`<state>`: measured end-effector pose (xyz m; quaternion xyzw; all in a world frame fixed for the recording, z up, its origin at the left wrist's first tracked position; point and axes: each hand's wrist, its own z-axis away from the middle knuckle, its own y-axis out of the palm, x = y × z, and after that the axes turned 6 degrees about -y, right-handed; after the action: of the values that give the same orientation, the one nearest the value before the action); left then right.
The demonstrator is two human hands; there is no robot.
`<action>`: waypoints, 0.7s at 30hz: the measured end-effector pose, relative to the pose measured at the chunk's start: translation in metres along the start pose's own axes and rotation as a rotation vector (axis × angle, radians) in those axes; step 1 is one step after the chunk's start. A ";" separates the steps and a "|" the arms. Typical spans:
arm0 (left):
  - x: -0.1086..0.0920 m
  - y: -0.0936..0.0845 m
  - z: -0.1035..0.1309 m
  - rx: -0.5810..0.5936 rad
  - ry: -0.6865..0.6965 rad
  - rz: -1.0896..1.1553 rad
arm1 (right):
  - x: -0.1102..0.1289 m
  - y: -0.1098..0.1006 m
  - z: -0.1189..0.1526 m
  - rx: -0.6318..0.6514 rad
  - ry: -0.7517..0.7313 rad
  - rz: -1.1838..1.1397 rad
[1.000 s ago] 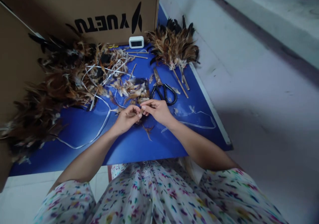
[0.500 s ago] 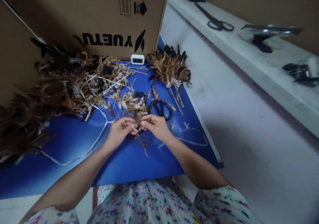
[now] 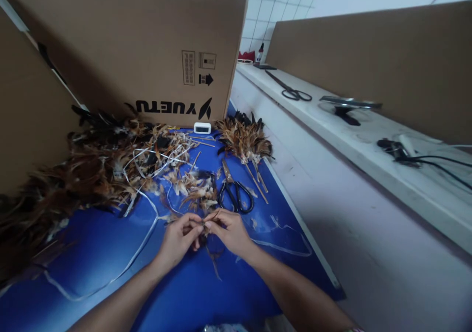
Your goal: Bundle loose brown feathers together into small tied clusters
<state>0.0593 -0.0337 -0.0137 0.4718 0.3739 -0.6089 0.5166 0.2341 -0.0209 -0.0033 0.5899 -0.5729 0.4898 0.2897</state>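
Note:
Close together over the blue table, my left hand and my right hand are both closed in a pinch, fingertips almost meeting. Between them is a small brown feather, mostly hidden by the fingers. A thin brown feather shows just below the hands. Beyond the fingertips lies a loose heap of brown and cream feathers. Black-handled scissors rest just past my right hand, blades pointing away.
A large pile of feathers covers the left side, crossed by white plastic strip. Feather bundles on sticks lie back right. A white digital timer stands before a cardboard box. Another pair of scissors lies on the ledge.
The view has tilted up, so the scene sits lower and more of the wall and ledge shows. My hands stay pinched together, with their fingertips slightly closer.

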 end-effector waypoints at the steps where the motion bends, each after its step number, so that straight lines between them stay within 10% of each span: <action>1: 0.000 0.000 0.000 -0.003 -0.002 -0.016 | 0.000 -0.001 0.000 -0.013 0.010 -0.010; 21: 0.004 -0.009 -0.004 -0.035 0.057 -0.200 | -0.005 -0.006 -0.004 -0.120 0.087 -0.107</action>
<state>0.0508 -0.0296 -0.0193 0.4400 0.4441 -0.6372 0.4507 0.2397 -0.0143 -0.0053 0.5795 -0.5558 0.4635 0.3746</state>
